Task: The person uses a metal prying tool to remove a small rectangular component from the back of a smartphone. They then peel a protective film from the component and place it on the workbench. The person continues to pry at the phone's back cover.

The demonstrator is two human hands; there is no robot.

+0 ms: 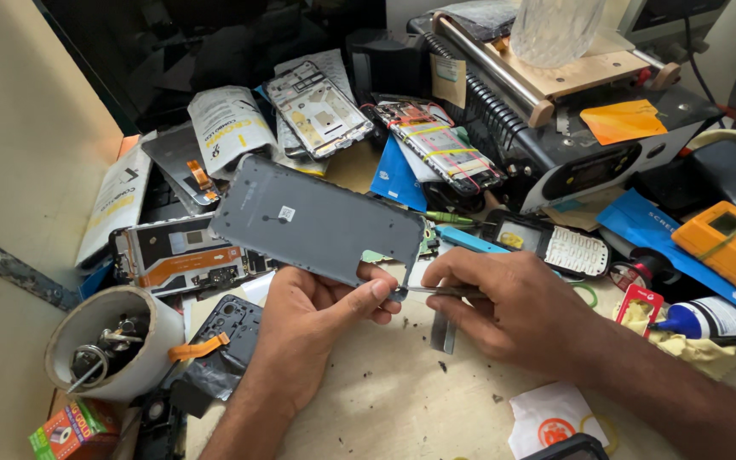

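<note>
At cover (pixel 317 223) edge, tweezers (pixel 436 291) in right hand (pixel 513 311)

A white cup (pixel 100 341) with metal bits stands on the desk (pixel 385 400). Just right of the cup lies a black frame (pixel 227 328) with an orange ribbon. Above the cup lies an opened phone (pixel 176 255). Far right of the cup sits an orange meter (pixel 730 243), and a glue bottle (pixel 700 319) lies below the meter.
</note>
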